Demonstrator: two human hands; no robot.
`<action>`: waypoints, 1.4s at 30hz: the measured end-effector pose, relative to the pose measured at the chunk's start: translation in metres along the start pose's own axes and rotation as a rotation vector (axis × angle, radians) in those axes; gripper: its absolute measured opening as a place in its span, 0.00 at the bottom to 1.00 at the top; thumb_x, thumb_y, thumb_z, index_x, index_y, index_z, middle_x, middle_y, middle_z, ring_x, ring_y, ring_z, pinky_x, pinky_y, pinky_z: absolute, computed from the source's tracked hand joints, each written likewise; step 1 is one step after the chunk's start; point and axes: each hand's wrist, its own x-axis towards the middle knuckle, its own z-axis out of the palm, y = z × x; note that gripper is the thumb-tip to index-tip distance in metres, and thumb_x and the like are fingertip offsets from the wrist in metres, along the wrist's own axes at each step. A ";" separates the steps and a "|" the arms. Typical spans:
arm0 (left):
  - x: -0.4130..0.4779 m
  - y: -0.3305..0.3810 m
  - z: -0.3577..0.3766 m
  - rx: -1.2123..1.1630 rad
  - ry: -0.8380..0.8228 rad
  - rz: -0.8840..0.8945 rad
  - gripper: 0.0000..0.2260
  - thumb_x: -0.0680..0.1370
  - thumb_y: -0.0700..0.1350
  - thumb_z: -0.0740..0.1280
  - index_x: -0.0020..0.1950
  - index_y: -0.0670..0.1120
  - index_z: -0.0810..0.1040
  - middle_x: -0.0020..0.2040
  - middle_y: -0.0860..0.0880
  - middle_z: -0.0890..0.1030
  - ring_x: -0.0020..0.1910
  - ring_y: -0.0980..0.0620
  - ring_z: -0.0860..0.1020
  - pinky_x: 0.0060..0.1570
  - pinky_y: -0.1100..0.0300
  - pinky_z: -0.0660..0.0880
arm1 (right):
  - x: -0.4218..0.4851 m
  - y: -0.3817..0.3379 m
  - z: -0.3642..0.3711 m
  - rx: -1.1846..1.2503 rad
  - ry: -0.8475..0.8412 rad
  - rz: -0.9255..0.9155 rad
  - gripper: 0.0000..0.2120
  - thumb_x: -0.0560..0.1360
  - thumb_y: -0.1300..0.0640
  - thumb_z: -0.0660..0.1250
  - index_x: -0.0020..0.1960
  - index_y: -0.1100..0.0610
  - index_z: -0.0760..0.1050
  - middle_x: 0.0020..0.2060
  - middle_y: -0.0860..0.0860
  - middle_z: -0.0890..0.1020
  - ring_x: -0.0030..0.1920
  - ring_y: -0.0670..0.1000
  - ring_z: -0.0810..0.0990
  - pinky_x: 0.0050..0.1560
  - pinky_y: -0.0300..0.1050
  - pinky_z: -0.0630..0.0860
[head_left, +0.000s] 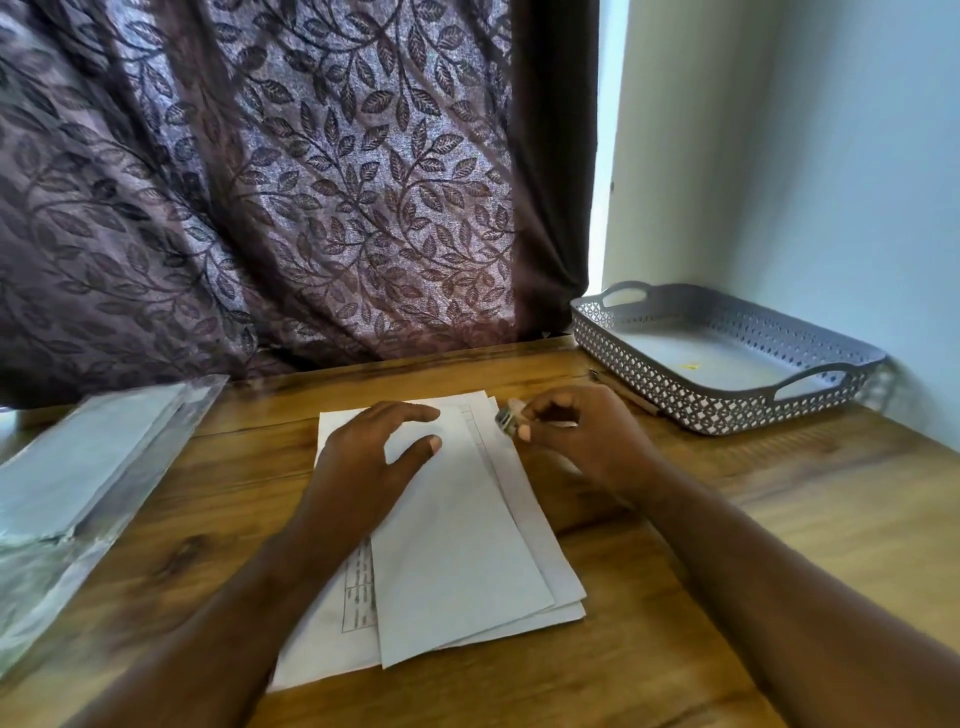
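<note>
A loose stack of white paper sheets (457, 545) lies in the middle of the wooden table (675, 649), the sheets fanned slightly apart; one lower sheet shows a printed table. My left hand (374, 447) rests on the upper left part of the stack, fingers spread and thumb out. My right hand (576, 431) hovers at the stack's top right corner and pinches a small metallic object (506, 417), blurred, perhaps a clip or a small stapler.
A grey perforated plastic tray (649, 364) with handles stands at the back right, near the wall. A pen or pencil (623, 389) lies beside it. A clear plastic folder (78, 478) with papers lies at the left. A patterned curtain (285, 182) hangs behind the table.
</note>
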 end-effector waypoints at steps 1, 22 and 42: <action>-0.001 0.002 0.000 -0.035 -0.002 -0.008 0.13 0.77 0.50 0.72 0.61 0.53 0.81 0.58 0.62 0.78 0.52 0.66 0.74 0.52 0.76 0.67 | -0.001 -0.004 0.007 0.068 -0.009 -0.032 0.06 0.72 0.56 0.78 0.48 0.52 0.86 0.45 0.44 0.87 0.48 0.43 0.85 0.53 0.48 0.82; -0.004 0.009 0.007 -0.208 0.057 0.044 0.07 0.75 0.44 0.74 0.51 0.52 0.81 0.44 0.65 0.81 0.46 0.63 0.81 0.44 0.72 0.76 | -0.003 -0.010 0.034 0.170 -0.039 -0.312 0.14 0.67 0.45 0.77 0.45 0.55 0.85 0.47 0.47 0.86 0.50 0.50 0.85 0.51 0.57 0.83; 0.000 0.001 0.008 -0.524 0.041 -0.120 0.02 0.81 0.40 0.66 0.50 0.46 0.76 0.45 0.49 0.85 0.43 0.50 0.85 0.43 0.49 0.83 | -0.008 -0.019 0.025 0.401 -0.086 -0.193 0.19 0.67 0.67 0.79 0.54 0.59 0.77 0.50 0.53 0.84 0.52 0.52 0.85 0.54 0.55 0.83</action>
